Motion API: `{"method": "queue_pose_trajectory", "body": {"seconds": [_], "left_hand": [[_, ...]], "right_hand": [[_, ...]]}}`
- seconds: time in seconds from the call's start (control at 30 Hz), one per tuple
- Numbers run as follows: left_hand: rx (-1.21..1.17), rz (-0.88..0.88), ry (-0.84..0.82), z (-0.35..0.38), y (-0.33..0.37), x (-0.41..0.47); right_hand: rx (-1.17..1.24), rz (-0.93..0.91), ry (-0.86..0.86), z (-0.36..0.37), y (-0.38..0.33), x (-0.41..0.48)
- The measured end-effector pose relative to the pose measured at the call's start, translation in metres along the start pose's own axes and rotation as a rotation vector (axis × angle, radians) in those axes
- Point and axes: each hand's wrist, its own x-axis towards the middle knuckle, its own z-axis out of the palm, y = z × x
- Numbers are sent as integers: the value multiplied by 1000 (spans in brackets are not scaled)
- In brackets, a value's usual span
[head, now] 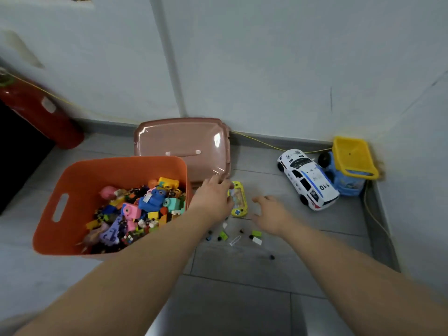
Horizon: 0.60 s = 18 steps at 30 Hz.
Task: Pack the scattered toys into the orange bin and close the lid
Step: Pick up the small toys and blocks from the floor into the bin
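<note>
The orange bin [80, 180] stands open on the floor at left, partly filled with several bricks and small toys. Its pinkish lid [181, 141] leans against the wall behind it. A yellow handheld game toy [238, 200] lies on the floor right of the bin. My left hand [213, 200] hovers over the game toy's left edge with relaxed fingers and holds nothing. My right hand [271, 214] is open just right of the game toy, fingers spread. Several small loose bricks [255, 236] lie on the tiles below both hands.
A white police car [306, 179] and a blue dump truck with a yellow bed [351, 163] sit in the far right corner. A red extinguisher [41, 112] leans at the far left. A yellow cord [257, 139] runs along the wall base.
</note>
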Motion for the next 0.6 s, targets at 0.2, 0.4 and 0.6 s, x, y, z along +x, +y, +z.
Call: {"method": "queue_pose_trajectory", "body": {"seconds": [0.2, 0.4, 0.6], "left_hand": [[-56, -123, -132, 84, -13, 0], [-48, -265, -166, 161, -36, -15], [18, -296, -116, 203, -45, -9]], "right_hand": [[-36, 94, -9, 59, 63, -3], [-151, 28, 136, 106, 97, -10], [-294, -89, 187, 144, 113, -1]]}}
